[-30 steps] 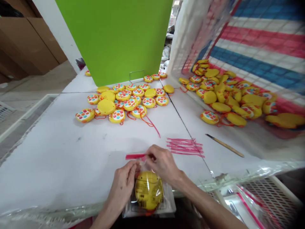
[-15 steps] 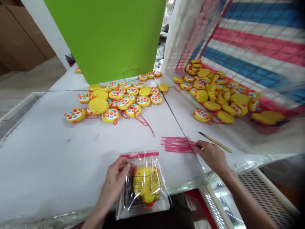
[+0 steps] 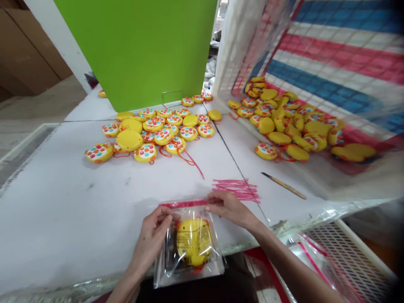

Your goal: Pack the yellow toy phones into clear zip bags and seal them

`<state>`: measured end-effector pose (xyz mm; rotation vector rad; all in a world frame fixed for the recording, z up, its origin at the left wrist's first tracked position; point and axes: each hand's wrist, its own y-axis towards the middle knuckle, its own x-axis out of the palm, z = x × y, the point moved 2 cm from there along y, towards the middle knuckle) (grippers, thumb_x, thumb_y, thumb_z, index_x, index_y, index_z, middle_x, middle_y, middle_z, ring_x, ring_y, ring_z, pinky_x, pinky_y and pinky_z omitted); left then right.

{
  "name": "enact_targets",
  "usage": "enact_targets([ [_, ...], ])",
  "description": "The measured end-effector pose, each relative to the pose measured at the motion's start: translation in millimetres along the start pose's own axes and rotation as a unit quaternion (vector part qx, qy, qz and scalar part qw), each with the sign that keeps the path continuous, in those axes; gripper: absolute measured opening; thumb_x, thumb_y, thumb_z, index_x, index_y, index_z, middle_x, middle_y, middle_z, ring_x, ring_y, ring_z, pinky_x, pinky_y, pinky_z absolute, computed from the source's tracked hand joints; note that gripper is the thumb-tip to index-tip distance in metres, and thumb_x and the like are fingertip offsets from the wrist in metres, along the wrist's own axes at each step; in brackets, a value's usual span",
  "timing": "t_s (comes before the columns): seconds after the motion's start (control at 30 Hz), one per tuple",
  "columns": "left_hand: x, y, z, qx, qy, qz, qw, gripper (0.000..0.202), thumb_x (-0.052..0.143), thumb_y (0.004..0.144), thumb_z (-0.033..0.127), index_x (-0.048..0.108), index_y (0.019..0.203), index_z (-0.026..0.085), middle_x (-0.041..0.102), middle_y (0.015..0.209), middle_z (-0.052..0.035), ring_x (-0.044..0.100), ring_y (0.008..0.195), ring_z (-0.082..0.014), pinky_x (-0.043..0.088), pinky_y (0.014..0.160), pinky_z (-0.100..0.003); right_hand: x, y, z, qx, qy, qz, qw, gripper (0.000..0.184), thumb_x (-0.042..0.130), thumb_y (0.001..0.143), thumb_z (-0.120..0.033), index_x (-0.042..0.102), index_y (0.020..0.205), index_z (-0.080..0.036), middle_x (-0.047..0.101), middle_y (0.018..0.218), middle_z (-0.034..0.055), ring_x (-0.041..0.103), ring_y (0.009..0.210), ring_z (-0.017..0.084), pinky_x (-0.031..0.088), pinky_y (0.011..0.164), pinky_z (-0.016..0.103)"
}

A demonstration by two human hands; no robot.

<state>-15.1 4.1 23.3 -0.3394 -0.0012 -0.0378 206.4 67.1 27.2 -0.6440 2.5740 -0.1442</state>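
A clear plastic bag (image 3: 206, 269) with a pink strip (image 3: 186, 204) along its top edge lies at the table's front edge. Inside it is a round yellow animal-shaped toy (image 3: 193, 242), printed side up, with orange parts at its rim. My left hand (image 3: 154, 229) pinches the bag's upper left side. At the top right corner, my right hand (image 3: 229, 207) has its fingers closed on the bag by the end of the pink strip; the fingertips partly hide that corner. Several loose pink strips (image 3: 236, 189) lie in a pile just beyond my right hand.
Many yellow toys (image 3: 129, 140) with coloured dots and orange cords cover the table's middle. More toys (image 3: 279, 137) spill from a lined mesh basket (image 3: 334, 63) on the right. A thin wooden-handled tool (image 3: 284, 185) lies nearby. A green board (image 3: 139, 50) stands behind; a white crate (image 3: 350, 248) sits below.
My right hand has moved left from the pile of pink strips to the bag's top right corner. My left hand stays on the bag.
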Motion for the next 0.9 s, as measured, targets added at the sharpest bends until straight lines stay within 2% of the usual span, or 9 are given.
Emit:
enact_targets([
  [0.13, -3.9, -0.7, -4.4, -0.012, 0.015, 0.012, 1.000, 0.020, 0.053, 0.080, 0.040, 0.052, 0.083, 0.020, 0.068, 0.090, -0.0056, 0.063, 0.080, -0.0199, 0.048, 0.074, -0.032, 9.1, 6.4, 8.2, 0.003, 0.097, -0.003, 0.995, 0.008, 0.063, 0.070, -0.021, 0.059, 0.074, -0.014, 0.055, 0.061, -0.0042, 0.051, 0.056, 0.009, 0.039, 0.054, 0.021],
  [0.37, -6.3, -0.7, -17.8, -0.028, -0.055, 0.004, 0.998, 0.023, 0.051, 0.082, 0.041, 0.047, 0.095, 0.023, 0.068, 0.081, -0.0022, 0.064, 0.081, -0.0214, 0.049, 0.072, -0.035, 4.9, 1.2, 7.2, -0.035, 0.101, -0.007, 0.994, 0.007, 0.057, 0.073, -0.020, 0.057, 0.068, -0.015, 0.055, 0.064, -0.0032, 0.050, 0.060, 0.010, 0.040, 0.059, 0.023],
  [0.53, -6.4, 2.7, -15.0, -0.029, -0.062, 0.021, 0.997, 0.013, 0.050, 0.079, 0.030, 0.053, 0.073, 0.019, 0.062, 0.073, 0.0004, 0.061, 0.078, -0.0191, 0.048, 0.067, -0.028, 5.6, 2.4, 10.6, -0.042, 0.082, -0.017, 0.996, 0.010, 0.054, 0.074, -0.021, 0.062, 0.070, -0.016, 0.061, 0.068, 0.0002, 0.055, 0.065, 0.013, 0.042, 0.064, 0.026],
  [0.7, -0.1, -0.7, -11.1, 0.004, -0.016, 0.047, 0.999, 0.015, 0.056, 0.070, 0.026, 0.052, 0.060, 0.017, 0.054, 0.058, 0.0025, 0.055, 0.061, -0.0143, 0.042, 0.057, -0.023, 2.8, -0.7, 14.4, -0.048, 0.013, -0.037, 0.998, 0.017, 0.050, 0.076, -0.024, 0.065, 0.072, -0.018, 0.061, 0.064, 0.0016, 0.057, 0.063, 0.017, 0.046, 0.058, 0.028],
  [0.73, 0.8, -1.9, -11.6, 0.003, -0.014, 0.056, 0.998, 0.014, 0.058, 0.067, 0.023, 0.050, 0.058, 0.017, 0.052, 0.054, 0.0037, 0.053, 0.057, -0.0130, 0.040, 0.055, -0.022, 1.2, -0.5, 15.5, -0.054, -0.007, -0.033, 0.998, 0.019, 0.049, 0.076, -0.026, 0.065, 0.070, -0.019, 0.063, 0.064, 0.0028, 0.059, 0.065, 0.019, 0.048, 0.059, 0.029],
  [0.8, -3.1, -3.4, -12.5, -0.020, -0.076, 0.073, 0.994, 0.013, 0.058, 0.062, 0.018, 0.045, 0.059, 0.019, 0.054, 0.052, 0.0042, 0.055, 0.055, -0.0132, 0.041, 0.053, -0.022, -2.6, 1.5, 17.2, -0.079, -0.037, -0.008, 0.996, 0.020, 0.052, 0.076, -0.032, 0.067, 0.071, -0.020, 0.065, 0.069, 0.0050, 0.062, 0.070, 0.021, 0.051, 0.063, 0.031],
  [0.87, -21.8, -6.0, -6.5, -0.019, -0.158, 0.119, 0.980, 0.013, 0.056, 0.060, 0.016, 0.044, 0.062, 0.019, 0.062, 0.058, 0.0012, 0.060, 0.061, -0.0154, 0.044, 0.056, -0.024, -7.3, 3.1, 17.3, -0.095, -0.065, 0.055, 0.992, 0.024, 0.056, 0.074, -0.041, 0.069, 0.079, -0.021, 0.066, 0.073, 0.0057, 0.063, 0.067, 0.021, 0.052, 0.056, 0.028],
  [0.9, -38.3, -9.0, 1.0, 0.002, -0.185, 0.156, 0.970, 0.013, 0.056, 0.060, 0.015, 0.044, 0.062, 0.019, 0.065, 0.064, -0.0010, 0.062, 0.065, -0.0163, 0.046, 0.059, -0.025, -10.0, 2.1, 16.6, -0.096, -0.081, 0.102, 0.987, 0.028, 0.057, 0.073, -0.045, 0.069, 0.082, -0.022, 0.066, 0.071, 0.0051, 0.062, 0.063, 0.020, 0.050, 0.050, 0.026],
])
